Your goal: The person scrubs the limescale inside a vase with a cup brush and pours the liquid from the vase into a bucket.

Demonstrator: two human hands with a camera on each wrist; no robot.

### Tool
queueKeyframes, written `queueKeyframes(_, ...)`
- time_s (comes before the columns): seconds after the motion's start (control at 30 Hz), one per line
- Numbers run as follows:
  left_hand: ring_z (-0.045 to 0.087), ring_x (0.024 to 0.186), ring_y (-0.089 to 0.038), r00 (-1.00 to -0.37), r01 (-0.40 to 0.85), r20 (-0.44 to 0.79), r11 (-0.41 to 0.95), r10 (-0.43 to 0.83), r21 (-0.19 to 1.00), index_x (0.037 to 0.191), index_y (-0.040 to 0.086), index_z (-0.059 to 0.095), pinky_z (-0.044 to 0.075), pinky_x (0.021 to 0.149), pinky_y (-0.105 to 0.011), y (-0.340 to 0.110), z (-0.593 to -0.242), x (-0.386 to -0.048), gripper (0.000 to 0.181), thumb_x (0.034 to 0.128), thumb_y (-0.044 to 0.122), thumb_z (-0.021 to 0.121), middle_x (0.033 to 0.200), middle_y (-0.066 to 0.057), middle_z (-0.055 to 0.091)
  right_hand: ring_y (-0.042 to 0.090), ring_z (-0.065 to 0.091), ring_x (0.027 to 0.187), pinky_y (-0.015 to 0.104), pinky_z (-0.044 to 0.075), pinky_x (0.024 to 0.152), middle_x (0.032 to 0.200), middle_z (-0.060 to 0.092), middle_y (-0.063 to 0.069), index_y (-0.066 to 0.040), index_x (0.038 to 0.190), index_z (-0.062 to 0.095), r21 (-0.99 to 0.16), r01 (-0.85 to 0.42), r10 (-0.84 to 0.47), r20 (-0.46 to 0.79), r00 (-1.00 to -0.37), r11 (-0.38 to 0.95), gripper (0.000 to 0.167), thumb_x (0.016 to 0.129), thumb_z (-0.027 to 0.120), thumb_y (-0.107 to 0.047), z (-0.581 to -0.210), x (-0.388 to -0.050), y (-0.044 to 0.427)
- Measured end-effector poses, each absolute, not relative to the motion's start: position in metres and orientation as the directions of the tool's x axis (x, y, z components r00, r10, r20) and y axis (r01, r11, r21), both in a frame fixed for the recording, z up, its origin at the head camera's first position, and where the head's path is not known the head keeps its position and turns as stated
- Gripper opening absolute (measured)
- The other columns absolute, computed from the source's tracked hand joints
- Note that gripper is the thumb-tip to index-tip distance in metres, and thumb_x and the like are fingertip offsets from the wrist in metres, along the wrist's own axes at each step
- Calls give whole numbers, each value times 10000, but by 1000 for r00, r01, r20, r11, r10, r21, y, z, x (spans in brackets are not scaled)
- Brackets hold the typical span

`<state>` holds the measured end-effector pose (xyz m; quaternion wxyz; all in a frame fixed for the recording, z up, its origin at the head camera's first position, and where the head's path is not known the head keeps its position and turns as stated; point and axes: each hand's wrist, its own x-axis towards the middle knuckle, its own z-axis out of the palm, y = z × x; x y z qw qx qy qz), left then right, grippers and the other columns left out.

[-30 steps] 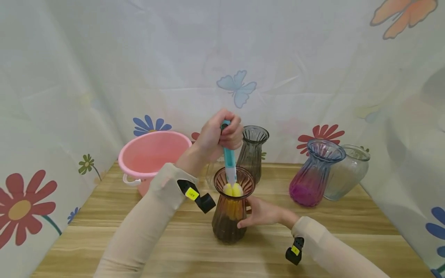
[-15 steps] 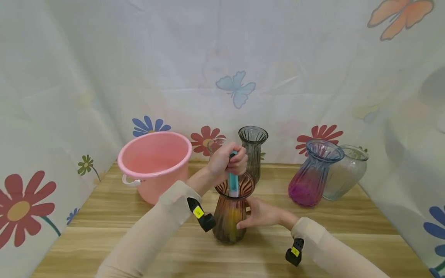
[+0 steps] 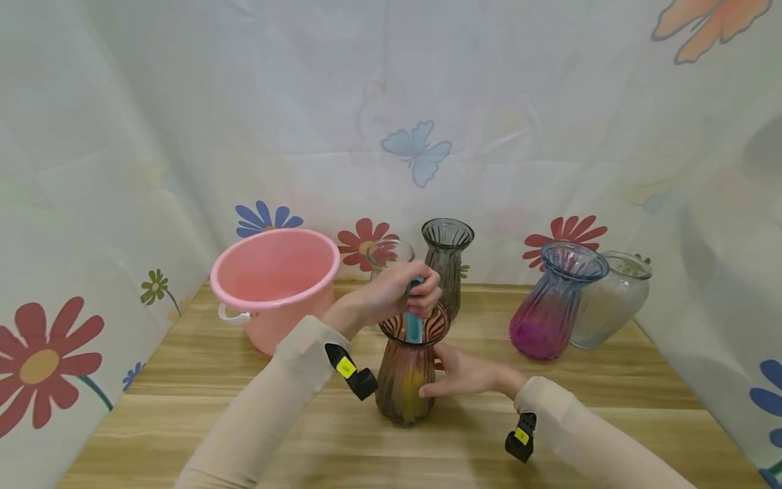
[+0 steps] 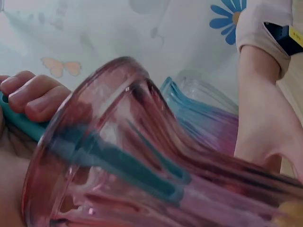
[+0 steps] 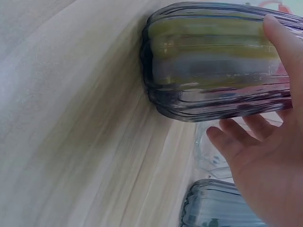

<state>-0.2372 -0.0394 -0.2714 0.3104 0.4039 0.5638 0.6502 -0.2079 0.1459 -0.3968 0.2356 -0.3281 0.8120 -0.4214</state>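
Note:
My left hand [image 3: 397, 291] grips the teal handle [image 3: 414, 329] of a sponge bottle brush from above. The brush stands inside a ribbed glass vase [image 3: 394, 377], reddish at the flared rim and greyish lower down. Its yellow sponge head [image 3: 413, 394] shows through the glass near the bottom. Around the vase's right side my right hand [image 3: 464, 373] holds it, thumb in front and fingers behind. In the right wrist view, the thumb [image 5: 279, 35] lies along the vase [image 5: 213, 104]. Through the pink neck in the left wrist view, the handle [image 4: 123, 165] runs at a slant.
At the left stands a pink bucket [image 3: 284, 302] with a white handle. Behind the held vase are a grey vase [image 3: 449, 238] and a clear glass one [image 3: 391, 250]. To the right, a blue-to-magenta vase [image 3: 544, 319] stands before another clear vase [image 3: 611, 305]. Patterned cloth hangs behind.
My left hand has gone down and slightly right, pushing the brush from the vase's mouth deep inside. The sponge head is now near the bottom. My right hand keeps its hold on the vase.

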Motion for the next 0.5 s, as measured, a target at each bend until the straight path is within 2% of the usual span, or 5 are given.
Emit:
queueKeyframes(0.27,187,445,-142,-487,-2,164,-190,858,982,511,157,270,215,498,-267,-32,-261,-236,411,921,155,248,470,38,251,272,412,1257,426,375,1014,1342,430,80,-80,1375,284,-861,-312,-733,-98,-673,401,679,837,665,-243,-400,-210,146)
queueKeyframes(0.5,191,443,-122,-492,-20,167,-202,855,979,508,148,265,192,493,-264,-33,-223,-231,386,893,117,251,472,38,246,287,440,1236,430,396,993,1332,434,115,-50,1374,285,-868,-319,-722,-64,-689,380,713,812,694,-209,-402,-210,144)
